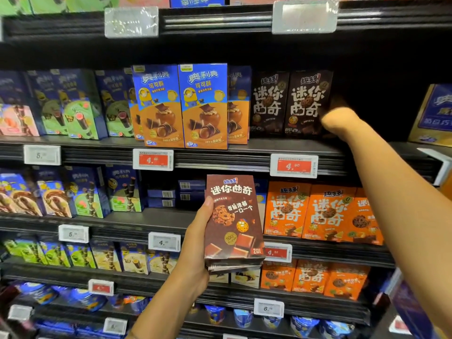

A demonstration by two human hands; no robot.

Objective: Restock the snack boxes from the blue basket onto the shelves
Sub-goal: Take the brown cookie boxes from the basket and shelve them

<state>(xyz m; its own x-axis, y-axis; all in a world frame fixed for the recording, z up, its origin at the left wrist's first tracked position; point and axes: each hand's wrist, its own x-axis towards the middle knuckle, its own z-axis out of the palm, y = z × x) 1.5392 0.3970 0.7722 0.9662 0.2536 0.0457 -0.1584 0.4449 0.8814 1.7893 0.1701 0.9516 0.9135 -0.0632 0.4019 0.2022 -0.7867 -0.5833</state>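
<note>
Dark shelves [281, 146] stand in several tiers, each with a ribbed front rail carrying price tags [152, 159]. The tier at mid-height holds upright blue boxes [181, 106], 2 of them pulled to the front edge. 2 dark brown boxes [269, 104] stand just beside them on the right, and green-fronted boxes [80, 111] further left. The tier below carries wafer boxes [61, 194], flat-stacked navy boxes [168, 194] and upright orange boxes [325, 214]. Lower tiers hold yellow-green boxes [80, 255], an orange row [315, 277] and blue cups [244, 316].

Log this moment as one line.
left hand: holds brown boxes | right hand: at shelf boxes, grip unclear | step: shelving
</note>
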